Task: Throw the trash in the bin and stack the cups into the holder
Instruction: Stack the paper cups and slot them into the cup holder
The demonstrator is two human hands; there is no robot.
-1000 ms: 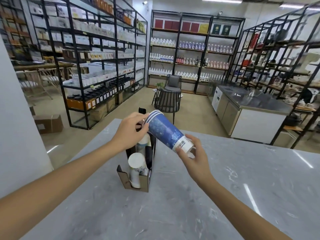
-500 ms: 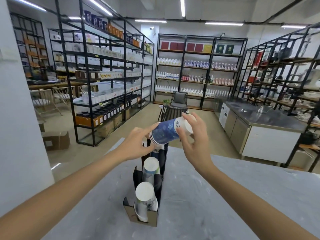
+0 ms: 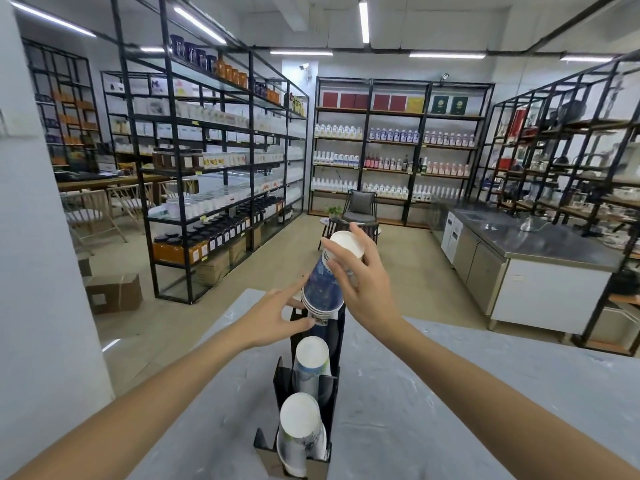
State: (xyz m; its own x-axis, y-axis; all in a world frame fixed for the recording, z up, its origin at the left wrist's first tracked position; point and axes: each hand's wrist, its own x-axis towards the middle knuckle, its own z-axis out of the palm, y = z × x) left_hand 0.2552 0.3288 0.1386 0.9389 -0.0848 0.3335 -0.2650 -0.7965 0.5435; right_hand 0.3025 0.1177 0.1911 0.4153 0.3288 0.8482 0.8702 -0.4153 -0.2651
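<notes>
A stack of blue paper cups (image 3: pixel 323 285) is held upside down, white base up, over the far slot of the black cup holder (image 3: pixel 329 386). My right hand (image 3: pixel 360 289) grips the stack near its base. My left hand (image 3: pixel 277 320) has its fingers spread and touches the stack's rim at the holder's far end. Two more stacks of white-based cups sit in the holder: one in the middle (image 3: pixel 310 362) and one in the near slot (image 3: pixel 300 427). No bin is in view.
The holder stands on a grey marble table (image 3: pixel 433 410). Past its far edge lie open floor, black shelving racks (image 3: pixel 207 168), a chair (image 3: pixel 360 209), a steel counter (image 3: pixel 526 251) on the right and a cardboard box (image 3: pixel 114 292) on the left.
The blue cup stack has turned from nearly lying sideways to nearly upright, rim down, and come down onto the holder's far slot. My view has tilted up.
</notes>
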